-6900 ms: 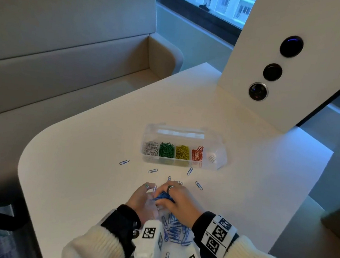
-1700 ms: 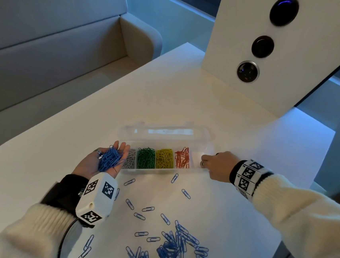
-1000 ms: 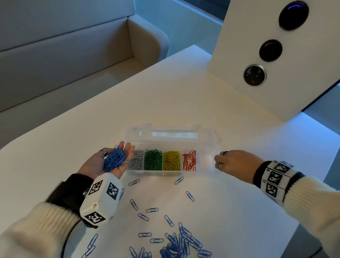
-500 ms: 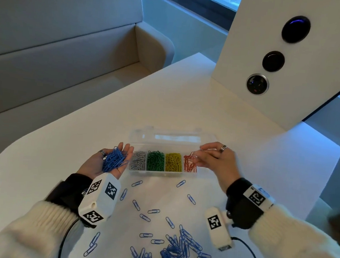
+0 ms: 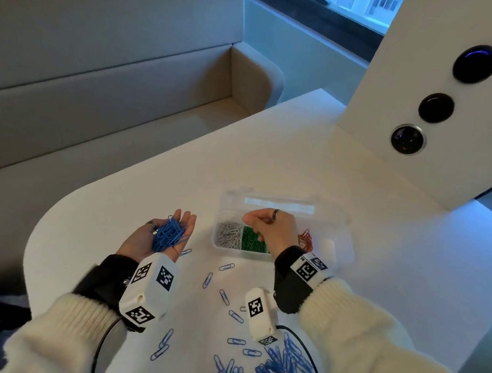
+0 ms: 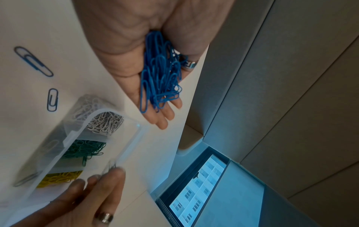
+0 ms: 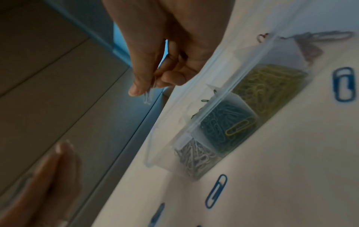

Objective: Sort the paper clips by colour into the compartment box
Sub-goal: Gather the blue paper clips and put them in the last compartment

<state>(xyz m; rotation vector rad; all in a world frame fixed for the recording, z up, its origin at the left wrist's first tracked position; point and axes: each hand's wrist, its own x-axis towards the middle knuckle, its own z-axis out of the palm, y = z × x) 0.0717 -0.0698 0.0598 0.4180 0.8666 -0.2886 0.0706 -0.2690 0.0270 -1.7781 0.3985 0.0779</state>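
My left hand [image 5: 137,245] lies palm up left of the box, fingers straight, with a heap of blue clips [image 5: 169,234] [image 6: 161,76] resting on it. The clear compartment box [image 5: 344,247] [image 7: 194,122] holds white clips [image 5: 229,234], green clips [image 5: 251,242] and red clips [image 5: 305,240]; its yellow clips [image 7: 268,83] show only in the wrist views. My right hand [image 5: 271,228] hovers over the green and white compartments, thumb and finger pinching one pale clip [image 7: 147,96] [image 6: 110,167]. Loose blue clips [image 5: 278,367] are strewn on the table near me.
A white upright panel with three round buttons [image 5: 435,108] stands behind the box at the back right. The table's rounded edge [image 5: 31,250] runs just left of my left hand, with a beige bench [image 5: 97,96] beyond. A wrist-camera cable [image 5: 307,351] crosses the blue pile.
My right hand has moved left along the box, from its right end over the red clips to the green and white compartments. My left hand has kept still with its blue heap.
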